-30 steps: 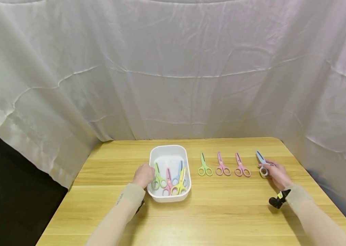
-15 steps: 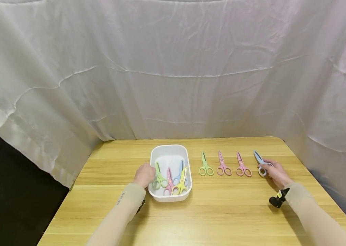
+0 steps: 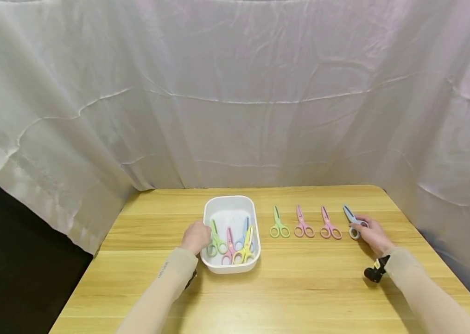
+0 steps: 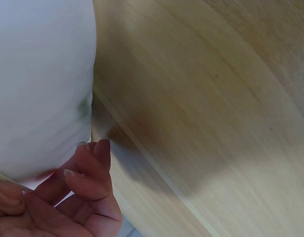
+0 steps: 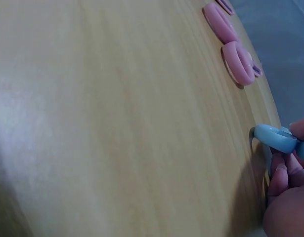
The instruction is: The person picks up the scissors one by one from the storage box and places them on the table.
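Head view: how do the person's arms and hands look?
The left sleeve and right sleeve are long and pale beige; the left bears small dark lettering, unreadable. A black wrist device with a yellow patch sits at the right cuff. Left hand and right hand are ungloved.

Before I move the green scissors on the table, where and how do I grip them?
I'd pinch the green scissors at the handle loops, coming from above and the person's side. They lie flat, loops toward the person, blades pointing away, with bare table in front of the loops. The right hand already holds the blue scissors.
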### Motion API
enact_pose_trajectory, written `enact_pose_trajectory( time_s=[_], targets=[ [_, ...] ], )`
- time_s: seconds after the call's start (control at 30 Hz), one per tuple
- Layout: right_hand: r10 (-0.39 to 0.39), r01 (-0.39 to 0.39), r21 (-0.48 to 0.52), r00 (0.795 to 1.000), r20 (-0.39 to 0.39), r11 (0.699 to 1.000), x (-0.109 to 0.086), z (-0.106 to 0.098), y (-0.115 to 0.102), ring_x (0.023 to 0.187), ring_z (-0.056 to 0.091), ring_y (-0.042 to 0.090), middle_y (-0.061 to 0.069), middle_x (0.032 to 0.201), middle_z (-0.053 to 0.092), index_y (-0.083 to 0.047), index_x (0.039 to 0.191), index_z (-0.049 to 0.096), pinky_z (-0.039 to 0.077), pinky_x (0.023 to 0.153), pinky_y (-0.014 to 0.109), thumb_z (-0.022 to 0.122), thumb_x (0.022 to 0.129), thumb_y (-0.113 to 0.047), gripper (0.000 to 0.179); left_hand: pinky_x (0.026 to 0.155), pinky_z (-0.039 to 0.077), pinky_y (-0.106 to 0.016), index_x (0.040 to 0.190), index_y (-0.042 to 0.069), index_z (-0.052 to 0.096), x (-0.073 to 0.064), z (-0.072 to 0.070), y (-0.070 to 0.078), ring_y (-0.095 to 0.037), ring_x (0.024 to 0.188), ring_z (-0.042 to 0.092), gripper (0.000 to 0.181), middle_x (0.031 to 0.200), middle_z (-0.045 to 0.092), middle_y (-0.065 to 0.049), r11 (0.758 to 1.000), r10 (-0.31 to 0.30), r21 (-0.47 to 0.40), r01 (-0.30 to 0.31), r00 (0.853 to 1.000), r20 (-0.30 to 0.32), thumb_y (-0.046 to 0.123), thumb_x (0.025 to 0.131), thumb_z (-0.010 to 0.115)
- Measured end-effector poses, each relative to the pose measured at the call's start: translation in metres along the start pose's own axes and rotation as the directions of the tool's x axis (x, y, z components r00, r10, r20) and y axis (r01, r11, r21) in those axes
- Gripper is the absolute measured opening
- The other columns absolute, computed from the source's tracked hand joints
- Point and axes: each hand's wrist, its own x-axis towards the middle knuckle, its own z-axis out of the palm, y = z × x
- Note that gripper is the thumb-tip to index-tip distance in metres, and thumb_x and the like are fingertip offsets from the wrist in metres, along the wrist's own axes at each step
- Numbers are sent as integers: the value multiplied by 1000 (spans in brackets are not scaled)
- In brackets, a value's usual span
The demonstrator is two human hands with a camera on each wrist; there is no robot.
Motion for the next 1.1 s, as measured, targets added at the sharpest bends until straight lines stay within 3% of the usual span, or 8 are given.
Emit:
enact_pose_trajectory(
  time_s=[0.17, 0.5, 0.8, 1.1],
  targets=[
    [-8, 6, -38, 999, -33, 999, -2, 2, -1, 125, 45, 37, 39, 146, 38, 15, 149, 28, 38, 80, 9, 47, 105, -22, 61, 45, 49, -21, 85, 0, 60, -1, 0, 0, -17, 59, 57, 28, 72, 58, -10, 1000, 2, -2, -2, 1000, 0, 15, 101, 44],
    [-27, 19, -117, 997, -66, 993, -4, 3, -4, 123, 45, 41, 39, 142, 42, 16, 146, 33, 38, 90, 26, 45, 105, -22, 57, 47, 50, -21, 88, -2, 62, -3, 0, 1, -16, 59, 57, 27, 73, 57, -9, 1000, 13, 20, -13, 1000, -3, 15, 101, 45],
    [-57, 47, -198, 997, -47, 979, -5, -2, -2, 125, 46, 49, 42, 140, 43, 17, 144, 34, 39, 105, 55, 42, 107, -23, 55, 45, 50, -21, 89, -2, 62, -2, -1, 1, -17, 59, 58, 27, 73, 58, -10, 1000, 11, -9, -11, 1000, -8, 14, 100, 44],
    [-100, 78, -287, 993, -61, 955, -6, -5, 0, 116, 53, 50, 42, 131, 51, 17, 139, 41, 45, 98, 57, 46, 105, -21, 51, 47, 51, -22, 87, -2, 61, -2, 1, -1, -17, 60, 58, 26, 74, 58, -10, 1000, 29, -1, -29, 999, -13, 14, 100, 45]
  ],
)
